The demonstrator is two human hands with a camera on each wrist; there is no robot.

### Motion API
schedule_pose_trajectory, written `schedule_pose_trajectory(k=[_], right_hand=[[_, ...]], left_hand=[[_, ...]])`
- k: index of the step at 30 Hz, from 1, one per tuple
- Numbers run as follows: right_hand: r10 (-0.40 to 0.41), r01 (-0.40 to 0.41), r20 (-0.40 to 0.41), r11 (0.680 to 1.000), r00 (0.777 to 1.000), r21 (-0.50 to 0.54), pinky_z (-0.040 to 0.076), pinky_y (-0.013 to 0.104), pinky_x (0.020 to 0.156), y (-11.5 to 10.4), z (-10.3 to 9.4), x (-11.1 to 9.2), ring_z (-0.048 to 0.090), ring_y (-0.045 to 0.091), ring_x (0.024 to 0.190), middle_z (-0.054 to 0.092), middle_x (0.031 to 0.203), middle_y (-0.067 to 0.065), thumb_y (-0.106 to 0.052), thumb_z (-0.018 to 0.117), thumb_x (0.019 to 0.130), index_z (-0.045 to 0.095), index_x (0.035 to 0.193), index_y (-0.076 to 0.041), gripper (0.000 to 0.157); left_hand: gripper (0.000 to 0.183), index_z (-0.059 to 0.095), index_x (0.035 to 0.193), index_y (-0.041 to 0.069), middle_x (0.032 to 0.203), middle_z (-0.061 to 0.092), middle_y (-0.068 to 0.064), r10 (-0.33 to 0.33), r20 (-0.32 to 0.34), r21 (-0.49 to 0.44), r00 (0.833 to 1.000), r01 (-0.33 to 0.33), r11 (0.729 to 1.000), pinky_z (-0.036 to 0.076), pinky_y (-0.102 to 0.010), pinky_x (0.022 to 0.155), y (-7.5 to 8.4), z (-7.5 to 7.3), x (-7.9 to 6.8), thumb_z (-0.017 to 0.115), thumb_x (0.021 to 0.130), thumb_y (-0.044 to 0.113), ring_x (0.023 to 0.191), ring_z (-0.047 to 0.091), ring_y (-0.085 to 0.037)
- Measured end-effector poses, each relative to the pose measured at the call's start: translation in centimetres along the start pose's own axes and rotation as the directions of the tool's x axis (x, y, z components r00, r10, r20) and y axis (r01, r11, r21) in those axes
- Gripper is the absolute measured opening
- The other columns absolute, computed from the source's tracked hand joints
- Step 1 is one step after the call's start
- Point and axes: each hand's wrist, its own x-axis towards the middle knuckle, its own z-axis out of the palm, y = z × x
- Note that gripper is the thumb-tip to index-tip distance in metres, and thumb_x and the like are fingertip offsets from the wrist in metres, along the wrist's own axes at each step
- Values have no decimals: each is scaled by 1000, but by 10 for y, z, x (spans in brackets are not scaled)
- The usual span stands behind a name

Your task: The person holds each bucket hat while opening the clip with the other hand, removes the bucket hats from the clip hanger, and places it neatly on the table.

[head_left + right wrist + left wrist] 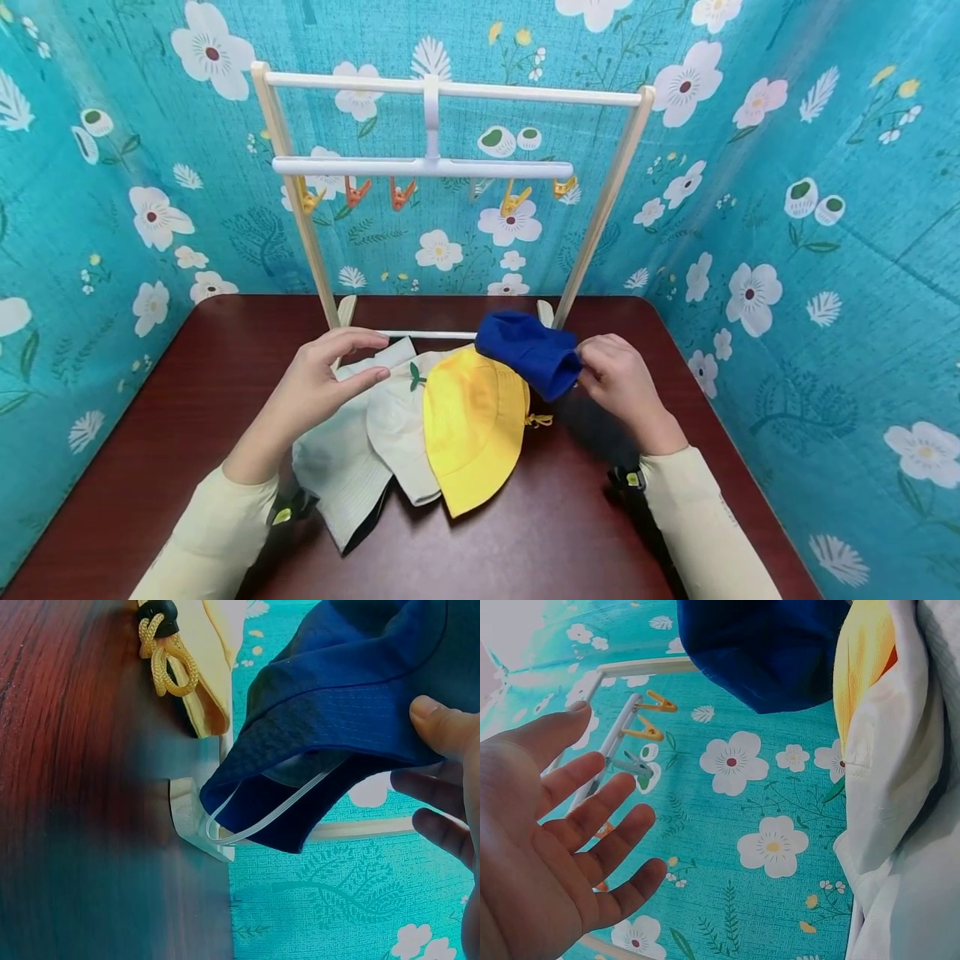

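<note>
A dark blue bucket hat [525, 350] is lifted at its brim by my right hand [618, 379], which pinches the edge between thumb and fingers. In the right wrist view a white elastic cord [277, 806] hangs inside that hat. My left hand [324, 379] hovers above the hats on the left, fingers spread and holding nothing. Below lie a yellow bucket hat [476, 417], a cream hat [397, 425] with a green sprout and a pale grey-green hat [341, 467], overlapping one another on the table.
Behind the hats stands a wooden rack [607, 200]. From its top bar hangs a white hanger [420, 167] with several orange and yellow clips [401, 196]. The dark red table [525, 542] meets a flowered teal cloth [825, 333] at the back and sides.
</note>
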Motion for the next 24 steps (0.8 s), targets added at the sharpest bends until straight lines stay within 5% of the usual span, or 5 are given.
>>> schedule_pose_trajectory(k=[13, 24], right_hand=[[-52, 55, 88, 998, 995, -36, 54, 40, 78, -7, 3, -3, 61, 19, 73, 69, 80, 3, 4, 66, 80, 56, 76, -11, 18], [-49, 55, 143, 998, 988, -38, 56, 41, 83, -10, 0, -4, 67, 20, 80, 74, 88, 6, 3, 69, 80, 65, 84, -10, 14]], left_hand=[[38, 72, 124, 24, 127, 68, 6, -25, 6, 18, 1000, 25, 1000, 49, -18, 90, 0, -6, 0, 83, 88, 22, 113, 62, -10], [37, 72, 124, 25, 126, 68, 6, -66, 20, 48, 998, 65, 997, 50, -23, 92, 0, -14, 1, 83, 89, 27, 117, 61, -11]])
